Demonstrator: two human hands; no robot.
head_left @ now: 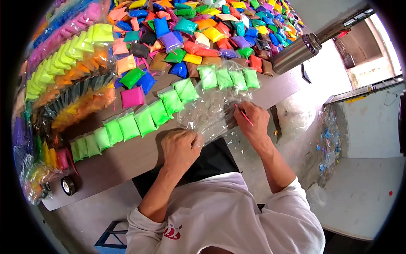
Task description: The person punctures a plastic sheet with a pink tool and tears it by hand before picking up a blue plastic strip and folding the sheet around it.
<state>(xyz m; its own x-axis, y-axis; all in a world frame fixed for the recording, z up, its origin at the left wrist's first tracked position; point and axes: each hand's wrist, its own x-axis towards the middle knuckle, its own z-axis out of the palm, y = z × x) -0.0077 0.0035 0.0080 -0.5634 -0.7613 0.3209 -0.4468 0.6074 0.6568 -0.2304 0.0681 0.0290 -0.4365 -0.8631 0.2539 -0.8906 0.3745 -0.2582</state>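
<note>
My left hand [182,146] is closed at the near left edge of a crumpled clear plastic bag [205,111], its fingertips pinching the film. At the bag's right side my right hand [252,120] is closed too, with a thin pink stick [245,116] poking out of it. Whether the right fingers also grip the plastic is hidden. A slanting row of bright green packets [144,122] lies left of the bag. Several more green packets [224,78] rest along its far edge.
A heap of multicoloured packets [207,29] covers the table's far side. Rows of yellow, orange and black packets [69,59] are stacked left. A steel flask [297,53] lies at the right; a small round black-rimmed object [67,186] sits near the table's left front edge.
</note>
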